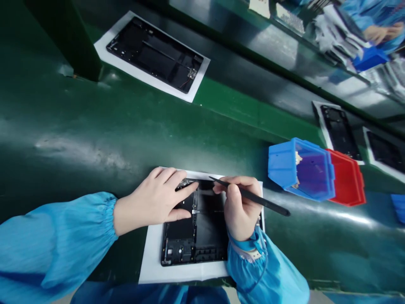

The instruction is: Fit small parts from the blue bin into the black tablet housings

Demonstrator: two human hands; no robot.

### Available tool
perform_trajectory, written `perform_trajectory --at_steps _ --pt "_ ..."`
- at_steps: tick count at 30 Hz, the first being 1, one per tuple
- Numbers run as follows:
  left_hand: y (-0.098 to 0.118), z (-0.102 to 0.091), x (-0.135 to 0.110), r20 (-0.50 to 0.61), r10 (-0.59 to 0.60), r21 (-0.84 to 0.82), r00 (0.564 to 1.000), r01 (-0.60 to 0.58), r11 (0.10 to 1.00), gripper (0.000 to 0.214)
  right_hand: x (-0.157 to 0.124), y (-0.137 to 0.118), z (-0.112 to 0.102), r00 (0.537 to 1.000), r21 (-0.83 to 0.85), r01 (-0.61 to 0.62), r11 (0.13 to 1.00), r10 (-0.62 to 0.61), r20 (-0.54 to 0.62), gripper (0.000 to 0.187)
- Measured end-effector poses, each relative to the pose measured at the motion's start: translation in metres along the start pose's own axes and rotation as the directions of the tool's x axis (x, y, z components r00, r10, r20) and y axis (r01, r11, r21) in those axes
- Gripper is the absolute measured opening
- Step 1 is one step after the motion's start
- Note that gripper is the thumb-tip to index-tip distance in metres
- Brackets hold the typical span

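Note:
In front of me a black tablet housing [210,236] with inner parts exposed lies on a white sheet [153,253]. My left hand [158,196] rests over its upper left part, fingers spread, thumb and forefinger on or just above the housing; I see nothing held there. Black tweezers [262,200] are gripped in my right hand [242,207], which sits over the housing's right side. Their thin tip points left, near the housing's top edge, and the blunt end sticks out to the right. Whether the tip touches anything, I cannot tell. A strap circles my right wrist.
A blue bin [281,164] with small pale parts stands right, beside a red bin [351,177]. Another tablet housing [158,55] lies on a sheet at the back, with more [340,131] far right. A green post [69,42] rises back left. Across the line, a co-worker's hands [382,33] show.

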State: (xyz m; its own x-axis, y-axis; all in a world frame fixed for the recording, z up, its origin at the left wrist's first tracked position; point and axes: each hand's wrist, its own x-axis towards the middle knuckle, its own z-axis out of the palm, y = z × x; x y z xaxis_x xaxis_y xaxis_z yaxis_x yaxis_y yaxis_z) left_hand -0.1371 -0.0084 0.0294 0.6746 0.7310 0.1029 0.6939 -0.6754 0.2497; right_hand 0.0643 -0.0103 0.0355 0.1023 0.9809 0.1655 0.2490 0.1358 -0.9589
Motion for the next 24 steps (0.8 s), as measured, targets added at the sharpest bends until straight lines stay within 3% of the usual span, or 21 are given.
perform_trajectory --at_steps 4,9,11,15,24 --pt "-0.003 0.001 -0.006 -0.06 0.026 0.03 0.998 -0.024 0.999 0.051 0.002 -0.001 0.001 0.992 -0.064 0.059 0.996 -0.051 0.119 0.011" --pt "-0.017 -0.01 -0.02 -0.197 0.174 0.029 0.965 -0.172 0.985 0.024 0.009 -0.004 0.003 0.917 -0.181 0.159 0.971 -0.078 0.391 0.012" --pt "-0.024 -0.014 -0.023 -0.211 0.185 0.066 0.96 -0.175 0.982 0.016 0.01 -0.004 0.007 0.905 -0.218 0.184 0.959 -0.078 0.418 0.015" --pt "-0.033 -0.015 -0.023 -0.154 0.179 0.122 0.972 -0.162 0.979 0.019 0.009 -0.004 0.012 0.91 -0.257 0.203 0.945 -0.084 0.406 0.019" --pt "-0.034 -0.015 -0.02 -0.08 0.187 0.076 0.979 -0.181 0.981 0.024 0.01 -0.007 0.013 0.869 -0.262 0.238 0.935 -0.085 0.488 0.018"
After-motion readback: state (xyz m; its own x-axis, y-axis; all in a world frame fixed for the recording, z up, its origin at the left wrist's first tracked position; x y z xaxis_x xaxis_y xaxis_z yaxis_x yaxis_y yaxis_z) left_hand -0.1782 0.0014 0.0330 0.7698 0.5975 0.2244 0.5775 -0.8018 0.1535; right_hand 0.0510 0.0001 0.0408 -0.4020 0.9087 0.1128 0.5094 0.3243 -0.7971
